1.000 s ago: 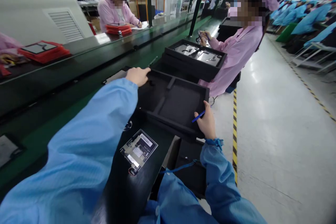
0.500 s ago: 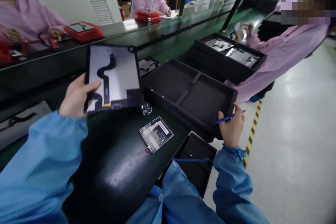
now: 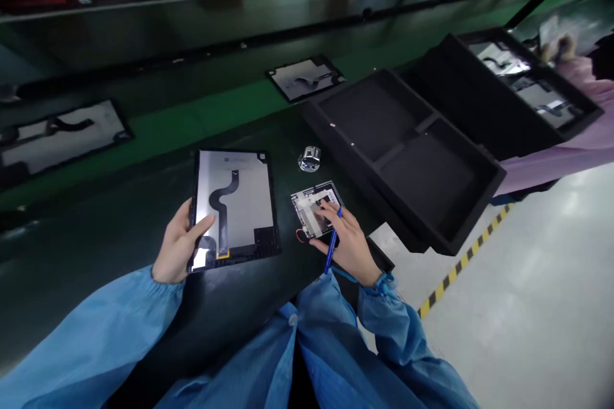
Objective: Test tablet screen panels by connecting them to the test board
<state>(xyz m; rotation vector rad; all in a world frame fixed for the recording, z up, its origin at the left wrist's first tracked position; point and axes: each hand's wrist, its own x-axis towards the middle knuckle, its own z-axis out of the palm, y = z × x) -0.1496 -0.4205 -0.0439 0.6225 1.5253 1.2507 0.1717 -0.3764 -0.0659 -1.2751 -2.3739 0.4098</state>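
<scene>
My left hand [image 3: 178, 244] grips the lower left edge of a flat tablet panel [image 3: 235, 204] with a black S-shaped flex cable on its silvery back; the panel lies on the dark worktop. My right hand [image 3: 348, 243] holds a blue pen [image 3: 332, 246] between its fingers, and its fingertips rest on a small circuit board [image 3: 314, 208] with a red wire loop, just right of the panel. A small shiny metal piece [image 3: 309, 158] sits behind the board.
An empty black foam tray [image 3: 407, 153] overhangs the bench edge at right, with a second tray [image 3: 522, 83] holding parts behind it. More panels [image 3: 307, 77] lie on the green conveyor [image 3: 192, 121]. A pink sleeve [image 3: 575, 147] shows at right. Yellow-black floor tape [image 3: 460, 268] marks the aisle.
My left hand brought the panel down from raised to flat on the worktop. My right hand left the black tray's corner and moved to the circuit board. The view tilted downward.
</scene>
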